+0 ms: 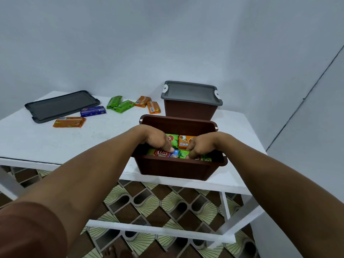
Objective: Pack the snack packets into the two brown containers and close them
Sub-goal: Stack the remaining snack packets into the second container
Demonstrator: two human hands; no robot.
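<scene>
An open brown container [176,169] stands at the table's near edge with several snack packets inside. Both my hands reach into it. My left hand [158,140] presses its fingertips on a blue and red packet [161,153]. My right hand [199,147] grips a green packet [184,154] beside it. A second brown container [190,110] stands behind, closed with a grey lid [190,92]. A loose grey lid [61,105] lies at the far left. Loose packets rest on the table: an orange one [69,122], a blue one [93,111], two green ones [120,104] and two orange ones [148,104].
The white table [46,142] stands in a corner of pale walls. Its near edge runs just under the open container, which slightly overhangs it. White frame bars and a patterned tile floor [149,202] show below.
</scene>
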